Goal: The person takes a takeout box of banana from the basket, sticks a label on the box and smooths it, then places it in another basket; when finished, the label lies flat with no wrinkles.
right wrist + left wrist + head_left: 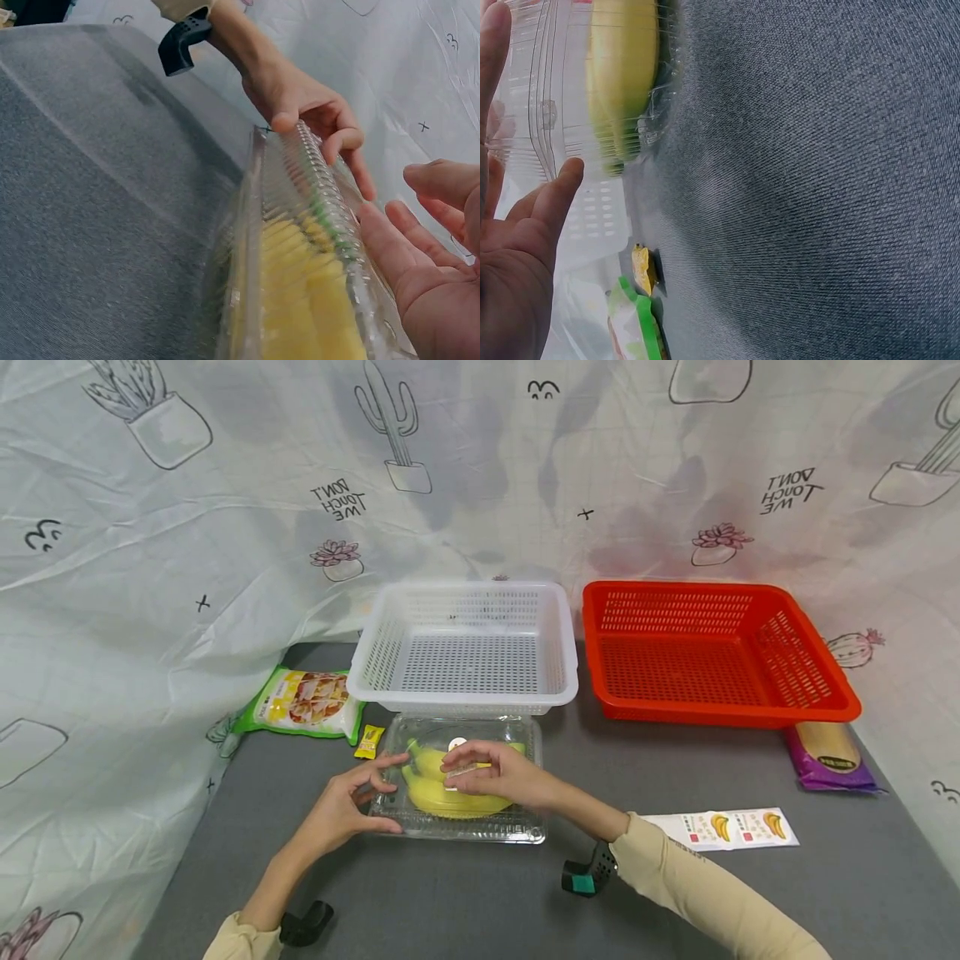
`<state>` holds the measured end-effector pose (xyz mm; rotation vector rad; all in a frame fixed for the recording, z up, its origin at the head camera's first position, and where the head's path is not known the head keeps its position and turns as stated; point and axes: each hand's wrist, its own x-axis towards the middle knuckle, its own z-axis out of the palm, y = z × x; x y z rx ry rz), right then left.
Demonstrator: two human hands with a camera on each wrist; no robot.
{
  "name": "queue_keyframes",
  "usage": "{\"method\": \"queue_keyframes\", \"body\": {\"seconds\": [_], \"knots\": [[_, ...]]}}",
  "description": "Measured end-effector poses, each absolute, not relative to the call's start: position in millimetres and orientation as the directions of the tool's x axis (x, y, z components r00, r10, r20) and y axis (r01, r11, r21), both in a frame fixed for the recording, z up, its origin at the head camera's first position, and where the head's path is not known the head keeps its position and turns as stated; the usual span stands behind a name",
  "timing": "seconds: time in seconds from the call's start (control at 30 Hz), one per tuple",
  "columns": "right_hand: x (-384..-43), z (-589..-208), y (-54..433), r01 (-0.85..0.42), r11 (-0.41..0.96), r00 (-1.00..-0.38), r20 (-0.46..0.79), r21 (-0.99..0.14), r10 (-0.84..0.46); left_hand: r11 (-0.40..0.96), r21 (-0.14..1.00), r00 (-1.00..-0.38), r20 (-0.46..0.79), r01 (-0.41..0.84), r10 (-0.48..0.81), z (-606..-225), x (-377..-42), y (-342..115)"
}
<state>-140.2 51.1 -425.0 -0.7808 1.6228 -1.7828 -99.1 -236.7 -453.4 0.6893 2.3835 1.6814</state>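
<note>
A clear plastic clamshell box [468, 832] with yellow bananas [450, 797] inside lies closed on the grey table. At its left end my left hand [347, 802] grips the edge, thumb low at the near corner and fingers over the lid. In the right wrist view that hand [307, 105] shows at the box's far end. My right hand [502, 774] is over the lid, thumb and fingers apart and fingertips right at its top. A pale label [461, 770] shows on the lid between those fingers, partly hidden. The left wrist view shows the bananas [622, 67] through the ribbed wall.
Behind the box stand a white basket [465, 700] and a red basket [720, 714]. A strip of banana stickers [750, 829] lies at the right, near a purple packet [832, 760]. Farther left are a green-edged food bag [303, 702] and a small yellow packet [370, 742].
</note>
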Motion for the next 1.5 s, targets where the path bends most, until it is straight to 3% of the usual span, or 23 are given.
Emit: {"method": "queue_keyframes", "body": {"seconds": [0.43, 0.63, 0.77, 0.83, 0.97, 1.07, 1.17, 1.33, 1.5], "knots": [[-167.5, -417.2, 50.1, -0.004, -0.018, -0.694, 0.016, -1.000, -0.720, 0.247, 0.915, -0.866, 0.176, 0.319, 0.468, -452.3, -104.8, -232.3], [-172.9, -421.2, 51.8, -0.052, 0.025, -0.768, 0.024, -0.998, -0.640, 0.259, 0.907, -0.865, 0.182, 0.331, 0.467, -456.1, -101.9, -228.0], [-167.1, -417.1, 62.2, -0.182, 0.068, -0.858, 0.125, -0.981, -0.498, 0.270, 0.904, -0.868, 0.181, 0.332, 0.462, -459.4, -99.5, -226.1], [-163.7, -413.4, 72.0, -0.294, 0.065, -0.881, 0.244, -0.954, -0.406, 0.280, 0.899, -0.871, 0.185, 0.337, 0.455, -460.5, -98.0, -226.8], [-155.8, -398.9, 102.3, -0.504, 0.111, -0.856, 0.479, -0.856, -0.196, 0.270, 0.885, -0.862, 0.232, 0.380, 0.451, -463.0, -95.5, -231.0], [-148.4, -384.6, 132.3, -0.564, 0.230, -0.823, 0.563, -0.793, -0.075, 0.227, 0.884, -0.848, 0.276, 0.409, 0.453, -464.4, -93.7, -234.1], [-148.2, -385.1, 170.3, -0.562, 0.369, -0.797, 0.604, -0.740, 0.000, 0.226, 0.879, -0.849, 0.292, 0.419, 0.440, -464.8, -91.3, -234.3], [-160.2, -417.2, 254.3, -0.541, 0.606, -0.724, 0.689, -0.583, 0.017, 0.357, 0.828, -0.873, 0.283, 0.432, 0.398, -464.7, -87.9, -230.3], [-148.3, -425.1, 331.9, -0.416, 0.721, -0.789, 0.615, -0.555, 0.018, 0.404, 0.797, -0.877, 0.306, 0.449, 0.371, -465.9, -89.2, -228.9]]}}
